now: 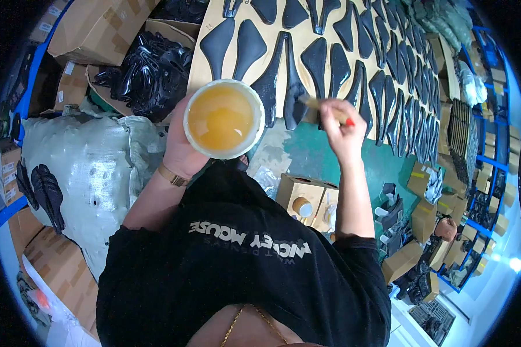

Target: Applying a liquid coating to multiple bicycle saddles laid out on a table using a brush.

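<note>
My left hand (180,147) is wrapped around a round white tub (257,122) and holds it level. Amber, clear-looking liquid (221,117) fills much of it. In my right hand (346,130) is a thin brush (312,103) with a pale wooden handle and a red end. Its tip, smeared by motion, is at a black saddle-shaped piece (294,95) on the near edge of a light wooden board (279,52); whether it touches cannot be made out. Beside it lies another long black piece (264,87), glossy on its surface. Farther left, two pieces look matt.
Rows of similar black pieces (393,63) cover the board toward the right. Left stand cardboard boxes (98,29), black plastic-like parts (150,75) and a large wrapped bale (92,179). A wooden box (301,188) stands on the green floor below; blue shelving (489,156) lines the right.
</note>
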### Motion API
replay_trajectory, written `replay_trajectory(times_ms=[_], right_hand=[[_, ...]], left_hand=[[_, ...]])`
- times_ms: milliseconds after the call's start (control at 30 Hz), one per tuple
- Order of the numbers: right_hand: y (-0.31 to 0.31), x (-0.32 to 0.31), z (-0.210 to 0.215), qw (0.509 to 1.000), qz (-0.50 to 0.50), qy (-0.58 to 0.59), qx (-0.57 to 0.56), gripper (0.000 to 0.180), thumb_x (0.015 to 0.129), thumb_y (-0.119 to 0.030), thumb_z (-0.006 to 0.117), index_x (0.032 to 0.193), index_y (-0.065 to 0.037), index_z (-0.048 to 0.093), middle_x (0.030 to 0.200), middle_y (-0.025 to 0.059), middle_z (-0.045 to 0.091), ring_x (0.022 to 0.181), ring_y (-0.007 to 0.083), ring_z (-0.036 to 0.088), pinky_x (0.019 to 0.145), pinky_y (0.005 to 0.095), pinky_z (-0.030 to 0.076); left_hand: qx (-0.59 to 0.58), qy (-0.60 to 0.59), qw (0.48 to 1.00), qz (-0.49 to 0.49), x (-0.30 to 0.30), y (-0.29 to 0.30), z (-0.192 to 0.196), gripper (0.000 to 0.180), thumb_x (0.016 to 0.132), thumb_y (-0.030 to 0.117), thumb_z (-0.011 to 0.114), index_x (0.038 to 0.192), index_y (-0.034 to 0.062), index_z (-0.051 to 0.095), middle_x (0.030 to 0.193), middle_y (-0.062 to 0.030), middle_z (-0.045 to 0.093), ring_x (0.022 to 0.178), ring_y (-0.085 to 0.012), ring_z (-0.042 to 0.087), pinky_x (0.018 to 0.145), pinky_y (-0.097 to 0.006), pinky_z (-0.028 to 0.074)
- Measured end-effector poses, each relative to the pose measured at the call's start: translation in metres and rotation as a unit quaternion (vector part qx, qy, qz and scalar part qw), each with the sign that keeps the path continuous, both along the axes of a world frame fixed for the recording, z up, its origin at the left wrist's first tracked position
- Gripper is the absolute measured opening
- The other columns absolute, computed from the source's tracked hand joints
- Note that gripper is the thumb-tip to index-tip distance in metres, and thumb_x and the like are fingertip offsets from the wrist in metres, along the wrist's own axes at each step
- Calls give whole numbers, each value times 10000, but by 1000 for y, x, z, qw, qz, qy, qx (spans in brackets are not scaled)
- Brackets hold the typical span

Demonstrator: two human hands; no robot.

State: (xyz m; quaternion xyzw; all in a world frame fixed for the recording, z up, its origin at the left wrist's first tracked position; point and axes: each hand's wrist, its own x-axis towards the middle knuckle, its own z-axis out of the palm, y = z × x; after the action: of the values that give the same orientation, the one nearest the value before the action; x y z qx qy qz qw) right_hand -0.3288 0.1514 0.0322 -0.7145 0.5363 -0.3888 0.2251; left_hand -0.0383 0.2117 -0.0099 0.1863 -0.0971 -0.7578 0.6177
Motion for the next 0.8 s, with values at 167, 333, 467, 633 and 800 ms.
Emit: replay_trajectory(times_ms=[167,333,467,633,800], right_hand=[[20,-21,32,984,51,-49,163,71,784,-79,636,775,-8,635,788,54,659,699,124,612,640,250,483],[9,-8,96,955,93,-281,-20,60,839,-30,584,848,22,613,853,155,656,774,207,641,698,311,530],[19,28,125,968,185,-166,19,72,802,-66,657,836,-4,640,850,136,673,771,194,651,696,314,531],[18,37,115,975,218,-44,-7,78,762,-64,686,822,-29,650,799,88,676,735,169,649,666,277,518],[21,21,109,969,186,-138,83,58,796,-9,633,849,10,620,818,131,656,731,197,635,679,313,517]], left_hand=[[0,56,997,-48,-8,-3,13,399,985,329,360,1240,50,489,1232,-81,549,1158,-205,516,989,-400,402],[43,-4,997,-62,-27,-10,15,441,991,364,321,1248,46,486,1236,-95,547,1175,-217,506,1007,-422,388],[61,30,990,-125,-39,-17,35,502,996,371,268,1269,-8,451,1241,-143,538,1163,-243,520,1000,-415,408],[112,48,983,-139,-47,-20,35,484,997,373,277,1252,17,483,1206,-130,568,1137,-231,541,982,-402,425],[116,51,983,-134,-46,-22,28,441,998,348,296,1219,30,506,1182,-111,586,1112,-213,558,964,-384,439]])
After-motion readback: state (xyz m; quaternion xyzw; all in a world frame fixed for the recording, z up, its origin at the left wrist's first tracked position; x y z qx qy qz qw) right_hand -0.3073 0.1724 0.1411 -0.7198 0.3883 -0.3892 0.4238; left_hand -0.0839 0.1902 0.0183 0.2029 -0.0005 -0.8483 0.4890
